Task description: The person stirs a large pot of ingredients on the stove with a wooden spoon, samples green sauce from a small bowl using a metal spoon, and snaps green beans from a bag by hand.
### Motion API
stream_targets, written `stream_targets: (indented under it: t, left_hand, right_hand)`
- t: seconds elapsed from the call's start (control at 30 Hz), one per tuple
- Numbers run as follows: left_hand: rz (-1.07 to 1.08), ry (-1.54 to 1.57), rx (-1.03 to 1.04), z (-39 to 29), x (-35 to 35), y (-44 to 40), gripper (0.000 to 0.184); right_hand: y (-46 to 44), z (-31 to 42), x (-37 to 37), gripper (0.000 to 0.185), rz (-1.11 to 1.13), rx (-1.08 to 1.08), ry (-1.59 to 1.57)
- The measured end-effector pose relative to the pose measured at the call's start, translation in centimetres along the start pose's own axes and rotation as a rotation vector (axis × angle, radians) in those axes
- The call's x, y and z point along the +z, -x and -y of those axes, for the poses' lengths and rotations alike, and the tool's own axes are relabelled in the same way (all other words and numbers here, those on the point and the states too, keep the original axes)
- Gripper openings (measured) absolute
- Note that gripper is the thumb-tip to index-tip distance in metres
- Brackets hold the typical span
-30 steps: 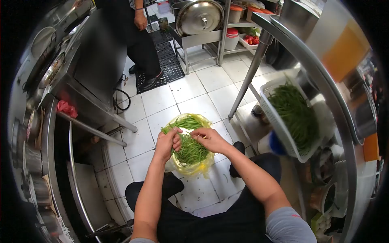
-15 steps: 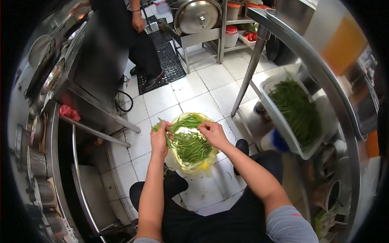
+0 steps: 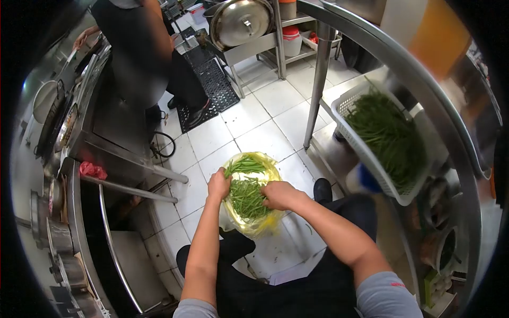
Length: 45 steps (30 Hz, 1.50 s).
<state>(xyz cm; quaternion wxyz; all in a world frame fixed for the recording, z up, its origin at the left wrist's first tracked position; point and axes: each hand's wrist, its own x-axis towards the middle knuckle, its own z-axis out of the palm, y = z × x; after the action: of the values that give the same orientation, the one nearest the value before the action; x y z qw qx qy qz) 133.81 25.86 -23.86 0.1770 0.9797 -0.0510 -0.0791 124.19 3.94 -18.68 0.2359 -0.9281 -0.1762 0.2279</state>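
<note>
A translucent yellow plastic bag (image 3: pixel 270 168) stands open on the floor between my legs. Inside it, long green stems (image 3: pixel 247 164) lie at the far side and short green pieces (image 3: pixel 248 197) fill the near side. At the bag's left rim, my left hand (image 3: pixel 218 185) is closed around some green stems, their ends showing by the fingertips. My right hand (image 3: pixel 283 195) reaches over the right rim, fingers curled down among the short pieces. What those fingers hold is hidden.
A white plastic basket (image 3: pixel 366 143) of green stems sits to the right, below a steel table (image 3: pixel 419 69). Another person (image 3: pixel 185 79) stands at the stove on the left, on a black mat (image 3: pixel 214 87). A red bag (image 3: pixel 93 170) lies on the left ledge.
My left hand has moved down to the bag's left rim, with fewer stems visible in it. My right hand has lowered into the bag. The view has shifted slightly.
</note>
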Motion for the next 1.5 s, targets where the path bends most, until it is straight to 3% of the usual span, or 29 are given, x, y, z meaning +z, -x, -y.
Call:
stream_targets:
  t: [0.23, 0.57, 0.67, 0.73, 0.83, 1.07, 1.27, 1.33, 1.47, 1.5]
  left_hand:
    - [-0.021, -0.112, 0.058, -1.6, 0.5, 2.2, 0.023]
    - [-0.014, -0.09, 0.059, -1.9, -0.9, 6.2, 0.025]
    - [-0.03, -0.069, 0.057, -2.6, -2.5, 7.0, 0.033]
    - [-0.037, -0.05, 0.075, -3.3, -3.6, 7.7, 0.037]
    - [0.012, -0.061, 0.115, -4.7, -4.8, 8.8, 0.044]
    - [-0.007, 0.072, 0.232, -4.8, -4.4, 8.9, 0.036]
    - [0.059, 0.111, 0.297, -5.3, -3.5, 8.6, 0.023]
    - [0.079, 0.099, 0.323, -5.2, -3.5, 8.7, 0.017]
    - [0.033, 0.462, 0.348, -4.8, -3.1, 7.7, 0.012]
    - [0.137, 0.631, 0.209, -4.7, -3.6, 7.6, 0.014]
  right_hand:
    - [-0.7, -0.1, -0.4, 0.029, 0.02, 0.037, 0.004]
    - [0.0, -0.3, -1.2, 0.033, 0.006, 0.054, 0.004]
    - [0.0, -0.2, -1.0, 0.029, -0.147, 0.057, -0.028]
    - [-0.8, -0.2, -0.2, 0.021, -0.621, -0.125, -0.197]
    - [-1.8, 0.1, 0.1, 0.019, -0.729, -0.261, -0.27]
    - [-1.6, 0.0, 0.0, 0.014, -0.458, -0.231, -0.166]
    - [-1.4, 1.2, 0.5, 0.013, -0.43, -0.192, -0.147]
    - [-1.2, 2.0, 0.4, 0.013, -0.583, -0.153, -0.163]
    - [-1.8, 1.6, 0.2, 0.014, -0.702, -0.052, -0.385]
    - [-1.9, 1.3, -0.2, 0.014, -0.717, 0.019, -0.553]
